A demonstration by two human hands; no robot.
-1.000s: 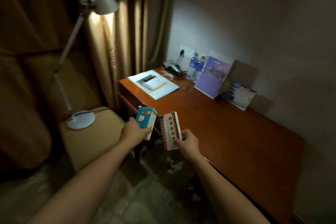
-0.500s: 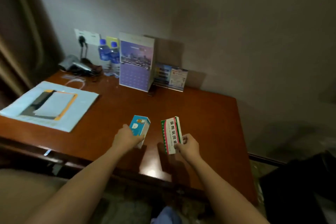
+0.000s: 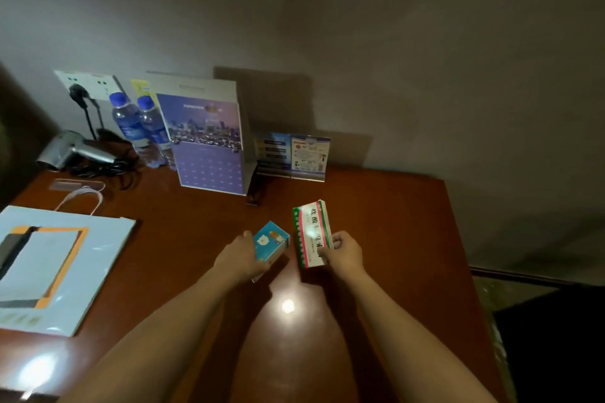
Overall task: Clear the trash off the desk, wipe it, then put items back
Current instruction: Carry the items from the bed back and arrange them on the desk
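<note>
- The left hand (image 3: 240, 258) is gripping a blue box (image 3: 271, 242); the right hand (image 3: 343, 252) is pinching a green-striped box (image 3: 311, 232), both over mid-bench (image 3: 393, 222).
- No trash is showing; the person is likely returning items, with both boxes not yet set down.

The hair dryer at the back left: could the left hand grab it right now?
Probably not: the left hand already grips a blue box, and the hair dryer lies far off at the desk's back corner.

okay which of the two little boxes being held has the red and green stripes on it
The taller white box, pinched by the right hand. The other box, gripped by the left hand, is blue with cartoon pictures and no stripes.
</note>
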